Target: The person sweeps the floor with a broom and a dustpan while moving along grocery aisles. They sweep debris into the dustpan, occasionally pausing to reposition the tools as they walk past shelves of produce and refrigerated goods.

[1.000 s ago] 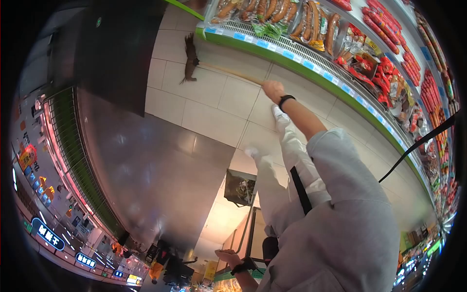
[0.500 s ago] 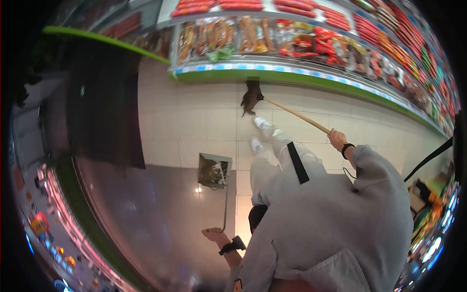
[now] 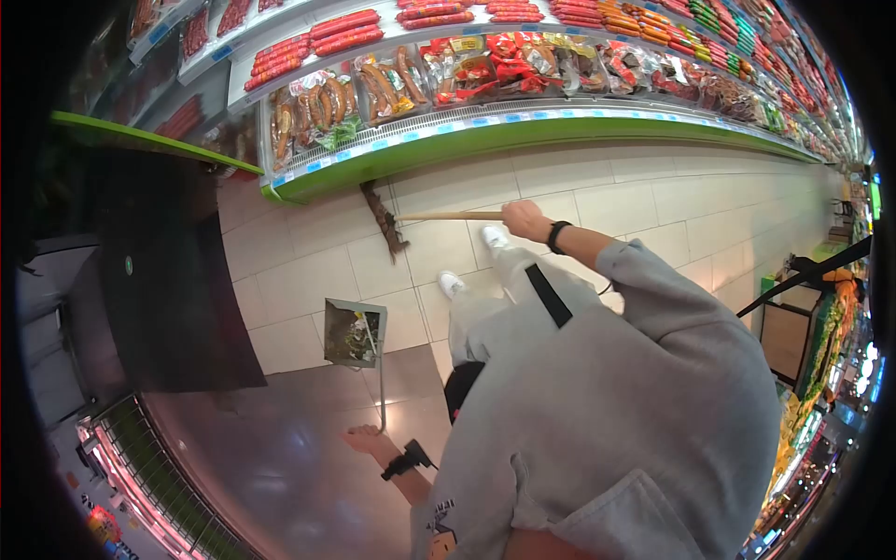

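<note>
My right hand (image 3: 525,220) is wrapped round the wooden handle of a broom. The broom's dark brown bristle head (image 3: 385,224) rests on the pale floor tiles, its far end at the base of the green-edged display case. At the lower left, my left hand (image 3: 365,439) is closed on the top of the thin metal handle of a dustpan. The grey dustpan (image 3: 356,333) hangs or stands low over the tiles, with leafy debris and whitish scraps in it. My white shoes (image 3: 451,284) are between the dustpan and the broom.
A refrigerated case with a green front edge (image 3: 523,136) runs along the top, holding packed sausages and meats. A dark mat (image 3: 177,280) lies on the left. At the lower left is another case with a metal rack (image 3: 177,485). Produce stands (image 3: 789,336) are at the right.
The view has turned and shifted along the case. My right hand and the broom have swung, so the handle now lies nearly level across the view. Both hands keep their grips.
</note>
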Demonstrator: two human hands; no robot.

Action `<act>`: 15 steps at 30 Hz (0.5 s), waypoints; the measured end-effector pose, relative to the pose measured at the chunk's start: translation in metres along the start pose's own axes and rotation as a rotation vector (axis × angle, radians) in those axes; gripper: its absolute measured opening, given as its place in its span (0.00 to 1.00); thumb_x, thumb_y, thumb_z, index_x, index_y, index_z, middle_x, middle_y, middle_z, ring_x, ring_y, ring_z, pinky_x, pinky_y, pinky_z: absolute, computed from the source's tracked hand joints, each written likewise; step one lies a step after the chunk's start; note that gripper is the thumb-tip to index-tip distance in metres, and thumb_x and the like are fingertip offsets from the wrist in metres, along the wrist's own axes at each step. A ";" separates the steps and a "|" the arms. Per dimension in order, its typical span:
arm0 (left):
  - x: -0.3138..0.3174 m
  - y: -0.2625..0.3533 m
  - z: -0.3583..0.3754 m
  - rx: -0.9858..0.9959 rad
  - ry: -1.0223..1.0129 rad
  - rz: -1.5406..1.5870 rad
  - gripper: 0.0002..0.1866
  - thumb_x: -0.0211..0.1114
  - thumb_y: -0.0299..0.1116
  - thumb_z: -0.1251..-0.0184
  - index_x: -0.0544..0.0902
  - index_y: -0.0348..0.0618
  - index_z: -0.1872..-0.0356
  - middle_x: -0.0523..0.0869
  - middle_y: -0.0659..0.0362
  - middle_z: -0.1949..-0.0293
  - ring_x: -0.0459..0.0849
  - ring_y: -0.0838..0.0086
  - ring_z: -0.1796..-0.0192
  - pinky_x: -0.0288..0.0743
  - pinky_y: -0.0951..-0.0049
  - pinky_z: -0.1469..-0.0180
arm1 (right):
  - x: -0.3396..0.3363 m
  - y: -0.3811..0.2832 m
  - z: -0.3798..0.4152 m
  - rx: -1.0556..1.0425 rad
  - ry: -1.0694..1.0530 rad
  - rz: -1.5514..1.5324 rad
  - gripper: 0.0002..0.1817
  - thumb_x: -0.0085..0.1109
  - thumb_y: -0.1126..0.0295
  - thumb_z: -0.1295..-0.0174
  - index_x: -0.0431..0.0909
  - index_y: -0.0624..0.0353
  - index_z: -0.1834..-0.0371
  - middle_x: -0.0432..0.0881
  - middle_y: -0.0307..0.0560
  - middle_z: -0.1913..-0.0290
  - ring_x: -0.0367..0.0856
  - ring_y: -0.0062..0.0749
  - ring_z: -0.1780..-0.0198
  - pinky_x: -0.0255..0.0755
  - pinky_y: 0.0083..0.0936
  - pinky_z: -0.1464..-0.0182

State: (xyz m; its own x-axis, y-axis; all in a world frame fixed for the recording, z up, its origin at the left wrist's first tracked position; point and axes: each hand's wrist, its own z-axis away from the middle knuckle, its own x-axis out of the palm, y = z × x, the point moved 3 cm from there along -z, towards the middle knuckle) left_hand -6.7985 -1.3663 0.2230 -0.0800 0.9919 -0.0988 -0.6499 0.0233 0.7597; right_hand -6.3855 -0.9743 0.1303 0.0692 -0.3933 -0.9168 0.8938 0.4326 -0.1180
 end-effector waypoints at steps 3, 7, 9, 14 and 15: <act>-0.043 -0.011 0.012 0.018 -0.053 -0.050 0.20 0.45 0.42 0.38 0.51 0.53 0.88 0.47 0.67 0.91 0.44 0.79 0.89 0.39 0.76 0.86 | 0.023 -0.030 -0.052 0.031 -0.149 0.079 0.11 0.57 0.62 0.48 0.81 0.57 0.72 0.82 0.50 0.68 0.82 0.40 0.65 0.75 0.34 0.64; -0.051 -0.028 0.045 0.021 -0.134 -0.151 0.21 0.45 0.41 0.39 0.51 0.53 0.89 0.48 0.67 0.92 0.45 0.79 0.90 0.40 0.76 0.86 | 0.027 0.000 -0.076 0.109 -0.190 0.094 0.17 0.54 0.54 0.45 0.81 0.56 0.67 0.82 0.47 0.65 0.81 0.37 0.61 0.75 0.31 0.61; -0.040 -0.044 0.067 0.026 -0.093 -0.209 0.20 0.46 0.41 0.39 0.52 0.53 0.88 0.49 0.66 0.92 0.46 0.78 0.90 0.42 0.76 0.86 | 0.034 0.033 -0.073 0.139 -0.200 0.055 0.19 0.53 0.52 0.44 0.81 0.56 0.66 0.82 0.49 0.65 0.81 0.38 0.61 0.75 0.31 0.61; -0.003 -0.089 0.127 0.147 -0.041 -0.464 0.17 0.46 0.39 0.39 0.56 0.51 0.86 0.54 0.65 0.90 0.52 0.76 0.88 0.48 0.73 0.84 | 0.056 0.165 0.002 0.370 -0.265 -0.103 0.25 0.48 0.44 0.43 0.81 0.55 0.63 0.82 0.49 0.63 0.81 0.39 0.58 0.75 0.32 0.58; 0.002 -0.092 0.140 0.148 -0.041 -0.467 0.17 0.46 0.39 0.39 0.56 0.51 0.86 0.54 0.65 0.90 0.52 0.76 0.88 0.48 0.73 0.84 | 0.047 0.194 0.026 0.397 -0.279 -0.101 0.26 0.48 0.43 0.43 0.81 0.56 0.63 0.82 0.50 0.63 0.81 0.39 0.58 0.75 0.32 0.58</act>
State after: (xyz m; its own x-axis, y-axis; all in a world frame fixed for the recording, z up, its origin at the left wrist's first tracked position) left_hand -6.6328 -1.3491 0.2429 0.2261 0.8750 -0.4281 -0.4942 0.4818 0.7237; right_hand -6.1972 -0.9294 0.0742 0.0415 -0.6432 -0.7646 0.9982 0.0602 0.0036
